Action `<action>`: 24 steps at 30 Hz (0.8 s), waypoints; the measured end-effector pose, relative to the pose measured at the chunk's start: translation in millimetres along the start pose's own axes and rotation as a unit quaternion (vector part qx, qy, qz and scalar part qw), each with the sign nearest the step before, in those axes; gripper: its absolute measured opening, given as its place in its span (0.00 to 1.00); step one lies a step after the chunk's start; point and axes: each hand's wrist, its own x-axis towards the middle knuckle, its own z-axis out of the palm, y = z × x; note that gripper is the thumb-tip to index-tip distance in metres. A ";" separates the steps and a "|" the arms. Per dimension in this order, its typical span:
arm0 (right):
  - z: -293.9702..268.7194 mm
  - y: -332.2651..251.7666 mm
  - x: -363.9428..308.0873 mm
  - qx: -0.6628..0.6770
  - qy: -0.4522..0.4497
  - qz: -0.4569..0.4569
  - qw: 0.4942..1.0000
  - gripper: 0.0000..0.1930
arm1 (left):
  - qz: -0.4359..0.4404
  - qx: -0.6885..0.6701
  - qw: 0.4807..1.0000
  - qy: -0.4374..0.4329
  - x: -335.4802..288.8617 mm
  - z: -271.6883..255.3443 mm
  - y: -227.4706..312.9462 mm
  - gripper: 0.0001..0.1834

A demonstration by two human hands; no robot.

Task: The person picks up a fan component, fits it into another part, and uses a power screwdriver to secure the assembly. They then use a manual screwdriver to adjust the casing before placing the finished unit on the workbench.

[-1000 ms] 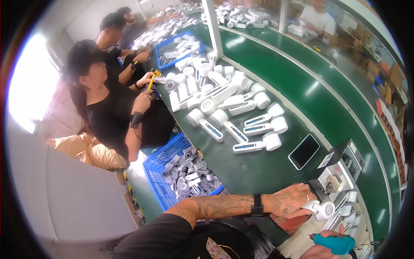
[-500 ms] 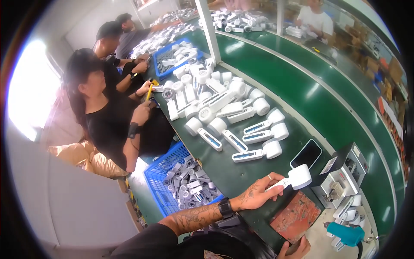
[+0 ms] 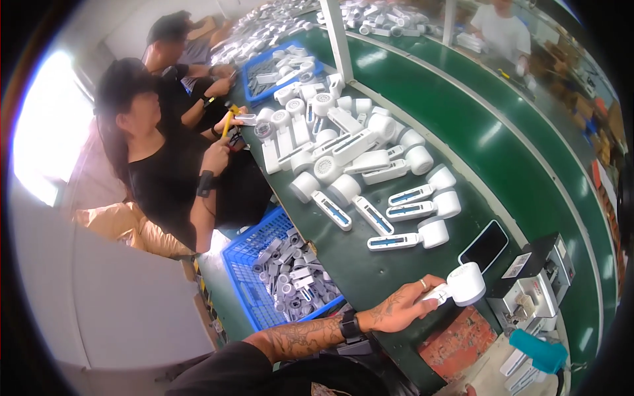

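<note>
My left hand (image 3: 404, 307) is closed round the handle of a white shower-head-shaped unit (image 3: 466, 284), whose wide round head points right. This unit is raised over the bench beside a red, worn-looking slab (image 3: 457, 343). Only a bit of my right hand (image 3: 470, 391) shows at the lower edge; its fingers are hidden. Further up the bench lie several similar white units (image 3: 408, 210) with blue strips in their handles, and a larger heap (image 3: 343, 142) behind them.
A phone (image 3: 484, 245) lies right of the units. Beyond it stands a small metal machine (image 3: 528, 300), with a corded teal tool (image 3: 538, 351) nearer me. A blue basket (image 3: 241, 280) of grey parts sits left. A co-worker (image 3: 155, 148) holds a yellow-handled tool (image 3: 227, 124).
The left hand, still gripping the white unit, has shifted slightly. My right hand has dropped almost out of view at the lower edge. The whole view has shifted a little.
</note>
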 end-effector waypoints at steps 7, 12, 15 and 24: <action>14.7 26.8 -32.3 0.137 0.073 -0.104 0.982 0.20 | 0.046 0.092 0.995 0.009 3.7 -2.9 2.3 0.21; 27.4 11.2 -37.9 0.097 0.041 -0.185 0.977 0.20 | 0.047 0.122 0.991 0.033 3.2 -1.5 5.4 0.22; 32.8 -42.5 -12.8 0.078 -0.030 -0.233 0.969 0.21 | 0.049 0.127 0.990 0.029 2.5 0.0 1.9 0.23; 52.4 -58.0 3.3 0.167 -0.022 -0.220 0.961 0.22 | 0.166 0.206 0.961 0.076 6.2 13.8 -3.3 0.21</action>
